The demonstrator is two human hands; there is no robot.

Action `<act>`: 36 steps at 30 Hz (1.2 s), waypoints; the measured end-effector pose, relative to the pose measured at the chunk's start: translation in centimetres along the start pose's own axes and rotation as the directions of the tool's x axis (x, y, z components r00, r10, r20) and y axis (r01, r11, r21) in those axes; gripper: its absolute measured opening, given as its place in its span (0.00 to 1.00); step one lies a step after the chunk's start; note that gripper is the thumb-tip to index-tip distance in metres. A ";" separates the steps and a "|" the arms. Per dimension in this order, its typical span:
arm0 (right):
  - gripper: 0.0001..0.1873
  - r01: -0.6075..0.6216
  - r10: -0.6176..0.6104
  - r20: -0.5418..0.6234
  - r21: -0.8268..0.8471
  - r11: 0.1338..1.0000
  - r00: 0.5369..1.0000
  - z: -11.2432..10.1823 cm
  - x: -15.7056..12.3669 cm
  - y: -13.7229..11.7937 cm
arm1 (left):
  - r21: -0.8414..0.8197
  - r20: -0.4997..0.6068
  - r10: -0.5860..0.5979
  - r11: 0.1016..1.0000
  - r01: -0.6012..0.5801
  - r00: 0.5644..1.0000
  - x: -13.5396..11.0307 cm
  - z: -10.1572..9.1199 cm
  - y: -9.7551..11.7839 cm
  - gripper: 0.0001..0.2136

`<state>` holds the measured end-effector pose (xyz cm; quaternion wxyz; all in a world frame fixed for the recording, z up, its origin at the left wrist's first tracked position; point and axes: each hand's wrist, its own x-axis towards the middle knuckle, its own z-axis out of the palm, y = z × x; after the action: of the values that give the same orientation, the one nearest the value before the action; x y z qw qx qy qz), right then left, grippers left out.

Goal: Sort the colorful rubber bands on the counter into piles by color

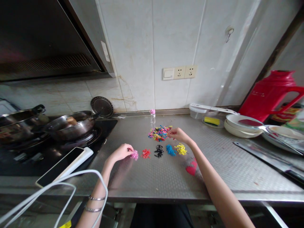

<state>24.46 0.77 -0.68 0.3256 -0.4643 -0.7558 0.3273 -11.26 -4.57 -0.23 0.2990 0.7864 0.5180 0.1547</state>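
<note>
A mixed pile of small coloured bands [159, 133] lies on the steel counter [166, 177]. In front of it sit sorted heaps: pink [135, 155], red [145, 153], black [159, 150], blue [170, 150], yellow [181, 148]. My left hand [122, 151] rests at the pink heap, fingers pinched on pink bands. My right hand [178, 134] reaches to the right edge of the mixed pile, fingers pinched together; what they hold is too small to make out.
A small pink-capped bottle [152, 116] stands behind the pile. A stove with pans [68, 126] and a phone [64, 165] with white cable are on the left. Bowls [239, 125], a sponge [212, 120], a red thermos [270, 93] and a knife [266, 155] sit on the right.
</note>
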 end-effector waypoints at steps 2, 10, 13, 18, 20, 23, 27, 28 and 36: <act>0.13 -0.024 0.024 0.012 0.004 1.000 1.000 -0.2 0.0 0.2 | -0.018 -0.008 0.011 1.000 -0.011 1.000 0.0 -0.2 0.2 0.15; 0.09 -0.050 0.045 -0.049 -0.099 0.994 0.998 -1.7 -1.7 0.8 | -0.080 -0.128 0.127 0.987 -0.138 0.984 2.4 -0.9 1.3 0.13; 0.09 -0.098 0.089 -0.064 -0.144 0.985 0.994 -2.4 -2.4 1.1 | -0.083 -0.132 0.182 0.977 -0.194 0.974 4.4 -0.6 2.2 0.13; 0.11 -0.167 0.167 -0.003 -0.109 0.980 0.986 -3.1 -3.5 1.9 | -0.070 -0.155 0.213 0.972 -0.226 0.965 8.2 0.7 3.1 0.12; 0.14 -0.187 0.192 0.042 -0.100 0.977 0.981 -3.2 -3.9 2.3 | -0.061 -0.178 0.210 0.973 -0.223 0.961 9.5 1.3 3.2 0.11; 0.17 -0.192 0.202 0.098 -0.109 0.975 0.974 -3.3 -4.4 2.9 | -0.071 -0.246 0.187 0.975 -0.210 0.951 10.9 2.0 3.0 0.10; 0.17 -0.196 0.204 0.048 -0.129 0.972 0.978 -3.6 -4.7 2.9 | -0.100 -0.332 0.133 0.979 -0.175 0.934 11.5 2.8 2.6 0.10; 0.17 -0.204 0.207 0.011 -0.141 0.969 0.978 -3.7 -4.7 2.8 | -0.105 -0.339 0.123 0.980 -0.168 0.932 11.6 3.0 2.5 0.10; 0.16 -0.168 0.102 -0.234 -0.279 0.946 0.967 -4.1 -4.6 3.2 | -0.076 -0.333 0.109 0.987 -0.142 0.937 11.9 3.3 2.8 0.10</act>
<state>30.90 -1.55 -1.74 0.3092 -0.5916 -0.7226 0.1795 -2.47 4.41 -1.75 0.2369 0.7654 0.5008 0.3276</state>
